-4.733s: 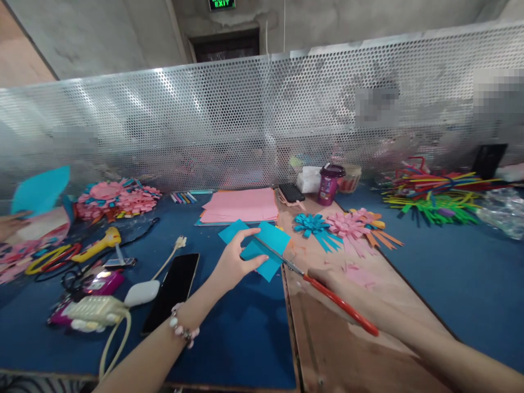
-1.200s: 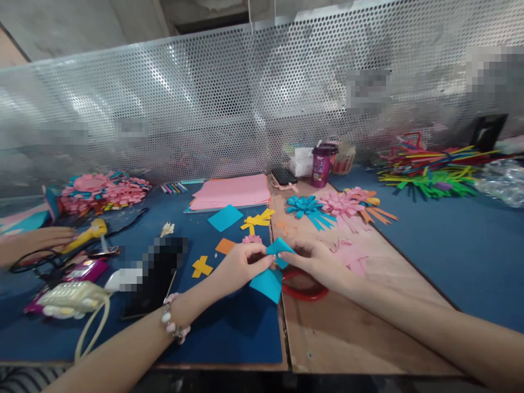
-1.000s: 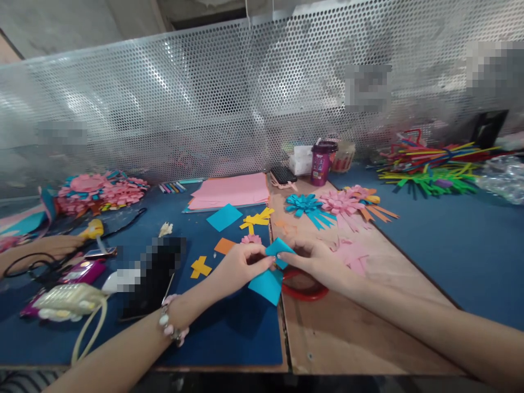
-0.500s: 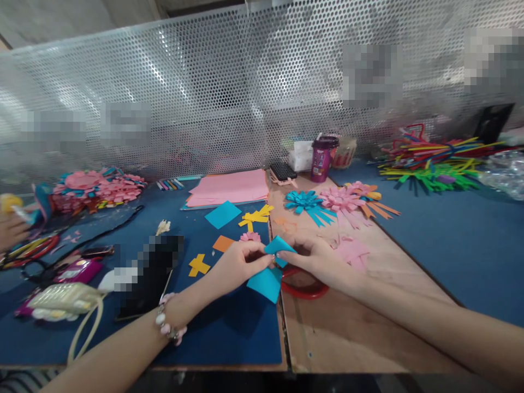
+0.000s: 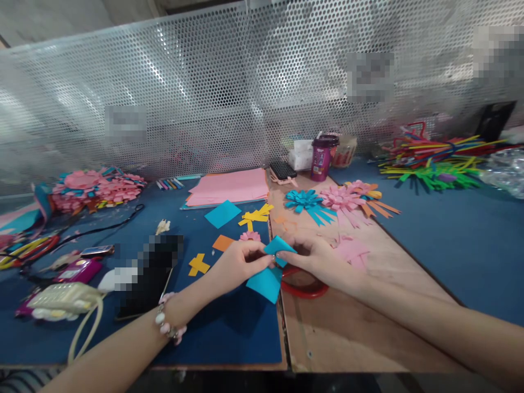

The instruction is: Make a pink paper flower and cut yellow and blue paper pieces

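Note:
Both my hands meet over the seam between the blue and wooden tabletops, pinching a piece of blue paper [image 5: 265, 285]. My left hand [image 5: 238, 263] has thumb and fingers closed on its left side. On the other side my right hand [image 5: 317, 256] grips it, thumb pressed on the upper part. One flap points up between the hands and a larger one hangs below; the middle is partly hidden by fingertips. Red-handled scissors [image 5: 305, 291] lie under my right hand, their blades out of sight. Near my left hand are an orange paper piece [image 5: 223, 243] and crossed yellow strips [image 5: 199, 265].
Behind my hands lie a blue square [image 5: 223, 214], pink paper sheets [image 5: 229, 186] and paper flowers [image 5: 341, 197]. A purple cup [image 5: 322, 158] stands before the perforated metal screen [image 5: 204, 98]. At left are a black phone [image 5: 149, 278] and a cream pouch [image 5: 61, 299].
Another person's hand at the far left edge has gone from view, uncovering pink and blue paper there. My own hands and the blue paper have hardly moved.

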`<state>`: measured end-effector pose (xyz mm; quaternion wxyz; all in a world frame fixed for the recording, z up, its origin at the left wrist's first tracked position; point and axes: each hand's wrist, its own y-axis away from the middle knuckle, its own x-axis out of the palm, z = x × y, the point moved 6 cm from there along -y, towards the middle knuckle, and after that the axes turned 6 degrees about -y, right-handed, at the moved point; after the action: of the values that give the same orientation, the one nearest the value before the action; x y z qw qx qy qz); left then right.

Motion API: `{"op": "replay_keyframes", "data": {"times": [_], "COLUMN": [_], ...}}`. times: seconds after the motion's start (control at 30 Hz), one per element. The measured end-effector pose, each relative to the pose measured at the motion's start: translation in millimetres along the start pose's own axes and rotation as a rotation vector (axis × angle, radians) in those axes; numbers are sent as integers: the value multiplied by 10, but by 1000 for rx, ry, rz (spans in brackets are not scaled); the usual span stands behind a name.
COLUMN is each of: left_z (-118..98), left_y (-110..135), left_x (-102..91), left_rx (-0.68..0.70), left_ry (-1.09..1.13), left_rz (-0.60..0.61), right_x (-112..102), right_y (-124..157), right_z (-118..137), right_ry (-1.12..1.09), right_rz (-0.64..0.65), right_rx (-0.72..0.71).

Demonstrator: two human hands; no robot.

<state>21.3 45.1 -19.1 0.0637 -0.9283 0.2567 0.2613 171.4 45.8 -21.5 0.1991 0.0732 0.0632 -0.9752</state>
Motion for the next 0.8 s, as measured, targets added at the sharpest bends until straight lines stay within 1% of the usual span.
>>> {"op": "replay_keyframes", "data": {"times": [0.33,0.67,0.8], "left_z": [24,15,35], "left_y": [-14,-6,-16], "left_x": [7,4,8], "left_rx": [-5,-3,5], "left_ry": [28,16,28], "left_rz": [18,15,28], "right_x": [-10,4,6], "right_y": [-2,9,-4], "right_z": [-9,-1,-9], "right_ry": [59,26,59], "right_rz": [-3,12,32], "right_rx": [-3,20,10]}}
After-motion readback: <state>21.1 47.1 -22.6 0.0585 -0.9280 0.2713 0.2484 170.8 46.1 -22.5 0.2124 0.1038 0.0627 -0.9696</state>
